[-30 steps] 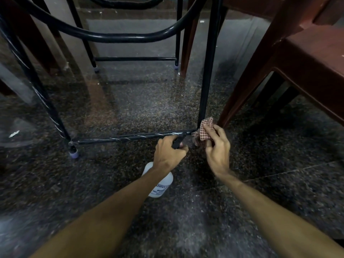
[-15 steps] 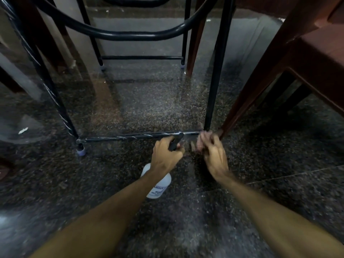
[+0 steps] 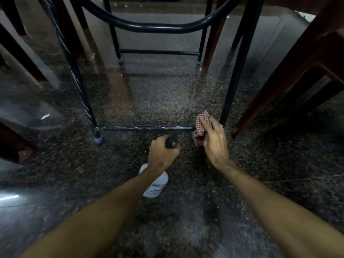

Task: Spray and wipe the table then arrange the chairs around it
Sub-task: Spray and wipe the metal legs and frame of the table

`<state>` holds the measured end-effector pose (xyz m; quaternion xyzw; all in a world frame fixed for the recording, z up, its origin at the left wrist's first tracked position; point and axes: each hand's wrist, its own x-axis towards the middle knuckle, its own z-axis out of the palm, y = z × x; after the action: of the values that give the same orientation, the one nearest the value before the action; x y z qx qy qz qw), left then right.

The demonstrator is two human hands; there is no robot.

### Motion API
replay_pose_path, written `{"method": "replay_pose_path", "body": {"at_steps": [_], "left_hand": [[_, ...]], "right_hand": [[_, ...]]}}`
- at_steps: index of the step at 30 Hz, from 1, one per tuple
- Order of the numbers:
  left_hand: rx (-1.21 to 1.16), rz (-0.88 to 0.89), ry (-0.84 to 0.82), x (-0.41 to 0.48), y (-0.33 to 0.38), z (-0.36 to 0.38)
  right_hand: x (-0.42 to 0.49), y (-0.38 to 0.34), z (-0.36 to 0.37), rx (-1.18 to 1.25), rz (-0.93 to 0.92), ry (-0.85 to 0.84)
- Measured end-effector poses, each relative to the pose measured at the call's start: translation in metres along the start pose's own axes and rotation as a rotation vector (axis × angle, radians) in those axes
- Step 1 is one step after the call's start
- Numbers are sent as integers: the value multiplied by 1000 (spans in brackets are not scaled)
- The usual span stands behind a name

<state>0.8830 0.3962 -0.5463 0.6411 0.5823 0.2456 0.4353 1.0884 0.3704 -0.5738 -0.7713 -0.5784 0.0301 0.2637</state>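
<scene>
Left hand [image 3: 162,154] wrapped around black trigger head of white spray bottle [image 3: 156,185], low over speckled dark floor [image 3: 167,101]. Bottle body opaque, half hidden under wrist; contents impossible to judge; label print blurred, unreadable. Right hand [image 3: 215,144] clenched on red-and-white checked cloth [image 3: 202,125], pressing it against right end of black table crossbar [image 3: 145,128], just beside right front table leg [image 3: 235,79]. Part of cloth bunched out of sight inside fingers. Pale streaks spiralling along crossbar and left front leg [image 3: 74,71]. Tabletop cut off above frame; only metal legs and curved brace [image 3: 154,27] visible. Brown chair [image 3: 305,60] at right, cropped by edge, leg standing near table leg. More brown legs at left, dim and cropped.
</scene>
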Motion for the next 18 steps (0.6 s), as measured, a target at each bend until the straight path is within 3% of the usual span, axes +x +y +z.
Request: {"method": "replay_pose_path", "body": {"at_steps": [4, 8, 13, 18], "left_hand": [[2, 1, -7, -1, 4, -16], [37, -15, -22, 2, 1, -23], [22, -17, 8, -3, -7, -29], [1, -18, 22, -3, -16, -47]], "right_hand": [[-2, 16, 2, -76, -57, -29], [6, 2, 3, -39, 34, 0], [15, -35, 23, 15, -214, -124], [19, -7, 9, 13, 24, -1]]}}
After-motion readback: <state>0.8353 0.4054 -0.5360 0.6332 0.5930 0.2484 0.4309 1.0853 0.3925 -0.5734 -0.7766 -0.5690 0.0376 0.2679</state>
